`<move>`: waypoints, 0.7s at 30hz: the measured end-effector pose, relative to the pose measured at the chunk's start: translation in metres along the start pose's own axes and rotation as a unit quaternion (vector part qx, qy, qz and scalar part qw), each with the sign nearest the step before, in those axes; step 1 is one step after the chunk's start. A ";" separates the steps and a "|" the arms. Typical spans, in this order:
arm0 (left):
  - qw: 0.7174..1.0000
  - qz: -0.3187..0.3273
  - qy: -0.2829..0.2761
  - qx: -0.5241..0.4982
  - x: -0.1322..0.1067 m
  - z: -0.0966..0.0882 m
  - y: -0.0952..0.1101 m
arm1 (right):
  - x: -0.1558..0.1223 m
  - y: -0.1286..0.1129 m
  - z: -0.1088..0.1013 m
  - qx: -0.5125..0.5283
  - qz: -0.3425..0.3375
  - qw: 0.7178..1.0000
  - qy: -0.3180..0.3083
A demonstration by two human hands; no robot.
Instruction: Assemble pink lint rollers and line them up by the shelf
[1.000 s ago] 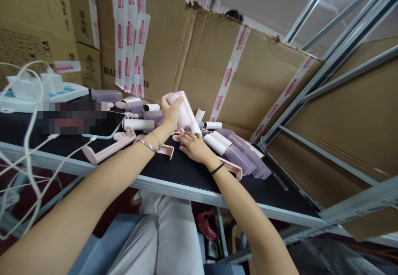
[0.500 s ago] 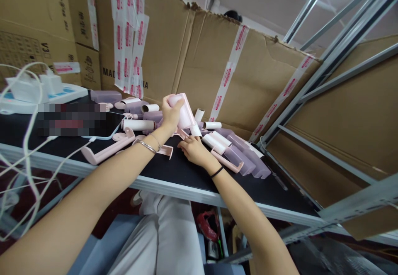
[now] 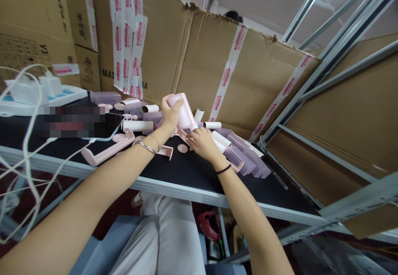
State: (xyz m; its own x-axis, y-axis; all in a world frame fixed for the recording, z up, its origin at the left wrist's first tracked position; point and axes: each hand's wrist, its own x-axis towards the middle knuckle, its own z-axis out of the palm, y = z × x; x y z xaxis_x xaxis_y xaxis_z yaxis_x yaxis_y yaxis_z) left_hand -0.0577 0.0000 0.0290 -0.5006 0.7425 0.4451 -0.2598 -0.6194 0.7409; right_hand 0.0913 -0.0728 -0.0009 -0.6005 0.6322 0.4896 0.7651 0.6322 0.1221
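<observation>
Now, pink case (image 3: 185,116): inside the left hand's grasp, tilted, above the table; a white tube (image 3: 194,127) shows at its lower end, next to the right hand.
Left hand (image 3: 170,111): clamped on the case, thumb across its face; forearm reaching in from lower left, bracelet (image 3: 146,147) at the wrist.
Right hand (image 3: 203,141): palm down, fingers bent at the tube; cannot tell whether they grip it. Black band (image 3: 224,169) on that wrist.
Black table (image 3: 186,175): pink disc (image 3: 182,148) below the hands, pink holder (image 3: 108,150) to the left, purple cases (image 3: 241,160) to the right.
Room: cardboard (image 3: 202,47) behind the table, metal rail (image 3: 326,154) at right.
</observation>
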 end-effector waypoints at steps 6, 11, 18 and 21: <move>1.000 -0.004 -0.002 -0.005 -0.001 -0.001 0.001 | -0.029 0.073 -0.028 -0.062 0.305 0.938 0.151; 1.000 -0.009 -0.007 -0.002 -0.003 -0.001 0.001 | -0.073 0.125 -0.044 -0.059 0.537 0.824 0.167; 1.000 0.000 0.005 0.002 -0.002 0.000 0.002 | -0.062 0.119 -0.037 -0.031 0.459 0.871 0.172; 1.000 0.003 0.005 -0.001 -0.001 -0.001 0.001 | -0.045 0.101 -0.028 -0.026 0.378 0.911 0.163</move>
State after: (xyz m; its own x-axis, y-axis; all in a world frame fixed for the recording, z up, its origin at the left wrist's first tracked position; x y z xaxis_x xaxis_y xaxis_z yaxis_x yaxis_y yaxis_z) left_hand -0.0581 -0.0017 0.0291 -0.5109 0.7359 0.4443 -0.2589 -0.6245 0.7368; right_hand 0.2018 -0.0499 0.0140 0.1964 0.7057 0.6807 0.9467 0.0444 -0.3192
